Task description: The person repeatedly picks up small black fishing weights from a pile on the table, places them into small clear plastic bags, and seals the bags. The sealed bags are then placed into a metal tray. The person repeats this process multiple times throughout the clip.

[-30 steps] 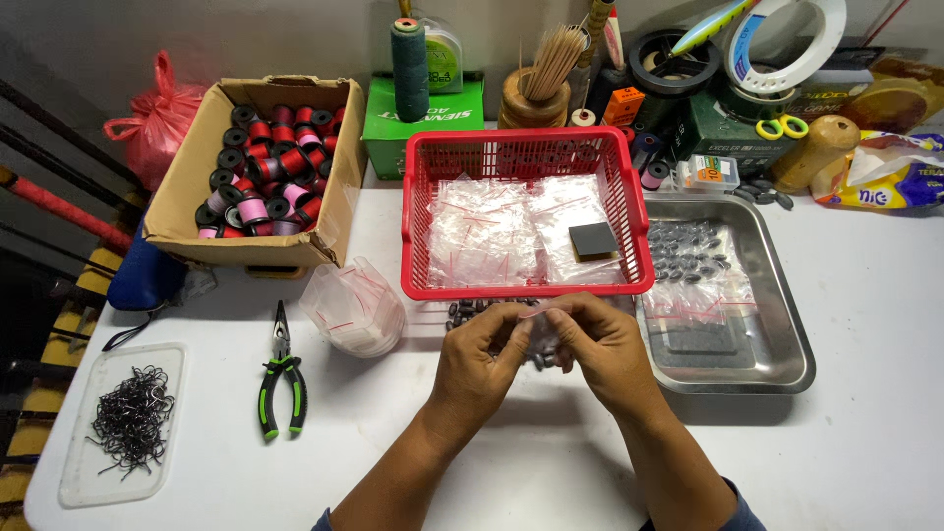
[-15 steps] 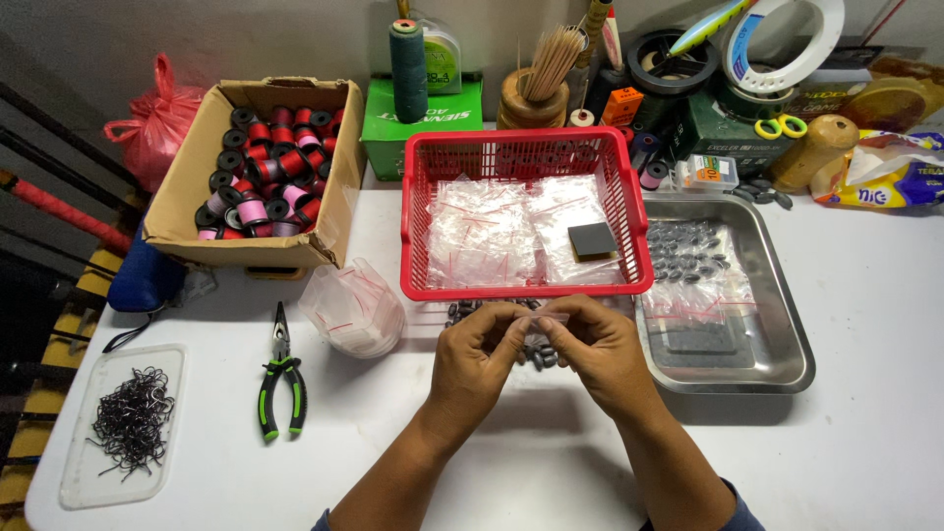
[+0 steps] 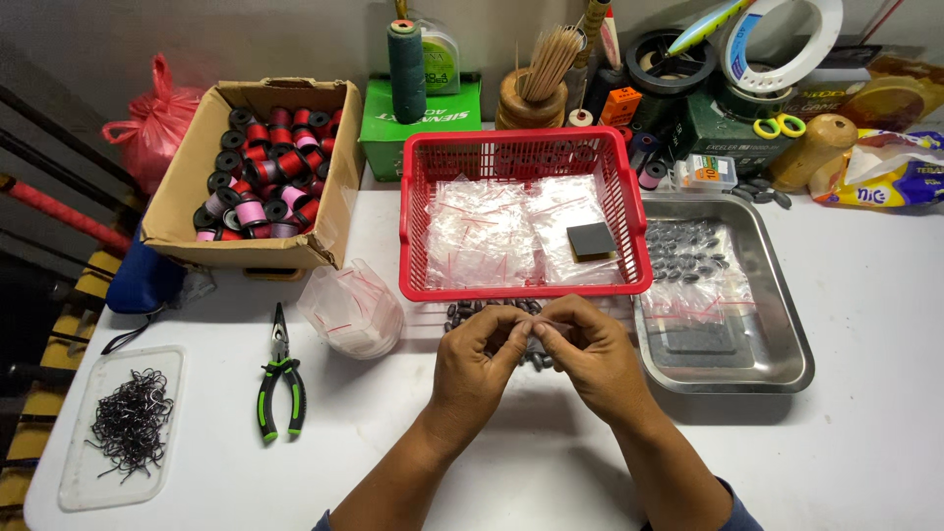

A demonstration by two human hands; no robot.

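My left hand (image 3: 479, 359) and right hand (image 3: 588, 352) meet fingertip to fingertip, pinched together on what looks like a small clear bag (image 3: 544, 324), just in front of the red basket (image 3: 521, 285) and above the loose dark sinkers (image 3: 479, 311). I should keep the pinch light, low over the table (image 3: 865, 442).

Glossy red plastic basket (image 3: 421, 216), brushed steel tray (image 3: 777, 334) (dull sheen), matt brown cardboard box (image 3: 187, 197), clear crinkled plastic bags (image 3: 492, 236), rubber-gripped metal pliers (image 3: 280, 383), smooth white tabletop (image 3: 865, 452)
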